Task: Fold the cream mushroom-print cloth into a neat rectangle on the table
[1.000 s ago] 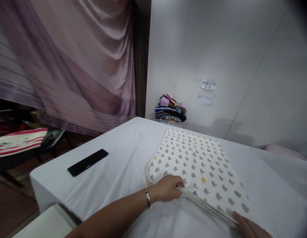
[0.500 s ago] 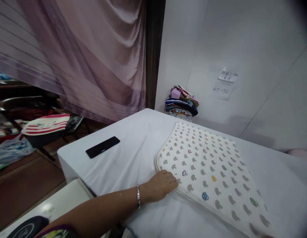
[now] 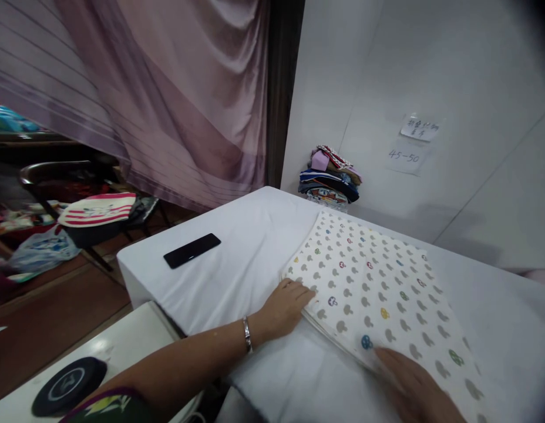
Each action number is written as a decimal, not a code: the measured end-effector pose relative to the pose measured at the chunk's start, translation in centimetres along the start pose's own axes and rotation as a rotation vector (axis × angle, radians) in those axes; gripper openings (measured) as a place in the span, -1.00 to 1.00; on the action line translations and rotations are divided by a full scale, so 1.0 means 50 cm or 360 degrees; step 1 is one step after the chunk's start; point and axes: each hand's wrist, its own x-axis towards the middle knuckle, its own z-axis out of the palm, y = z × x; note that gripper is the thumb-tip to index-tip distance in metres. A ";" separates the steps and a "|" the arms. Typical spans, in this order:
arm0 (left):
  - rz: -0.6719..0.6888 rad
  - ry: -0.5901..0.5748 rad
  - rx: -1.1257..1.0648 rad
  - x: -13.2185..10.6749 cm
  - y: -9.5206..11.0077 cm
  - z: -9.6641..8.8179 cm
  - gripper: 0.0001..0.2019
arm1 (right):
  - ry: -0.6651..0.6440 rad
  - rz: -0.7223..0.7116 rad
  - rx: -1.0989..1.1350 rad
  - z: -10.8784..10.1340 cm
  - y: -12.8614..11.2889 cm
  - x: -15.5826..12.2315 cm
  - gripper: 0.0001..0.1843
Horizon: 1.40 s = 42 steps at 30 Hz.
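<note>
A folded white cloth with a mushroom print [image 3: 378,288] lies on the white-covered table [image 3: 241,264]. My left hand [image 3: 286,304], a bracelet on its wrist, lies against the cloth's near left corner with the fingers flat and tucked at the layered edge. Blurred by motion, my right hand [image 3: 413,385] lies flat, palm down, on the cloth's near edge. Neither hand lifts anything.
A black phone [image 3: 192,250] lies on the table's left part. A stack of folded clothes [image 3: 329,176] stands by the wall at the far end, below two paper notes [image 3: 409,144]. A round black pad [image 3: 70,386] sits on a lower white surface. A chair with striped cloth [image 3: 96,210] stands left.
The view has shifted left and down. My right hand has come into view and onto the cloth's near edge. My left hand has slid slightly along the corner.
</note>
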 end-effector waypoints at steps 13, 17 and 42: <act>-0.1311 0.0240 -0.1312 -0.007 -0.050 -0.008 -0.21 | -0.0316 0.0380 0.1523 0.107 -0.180 0.430 -0.74; -0.1531 0.0378 -0.2041 0.003 -0.051 -0.010 -0.32 | -0.0275 0.0491 0.1723 0.124 -0.184 0.434 -0.72; -0.1499 0.0288 -0.2121 0.007 -0.060 -0.020 -0.81 | 0.0128 0.0364 0.0820 0.139 -0.208 0.401 -0.86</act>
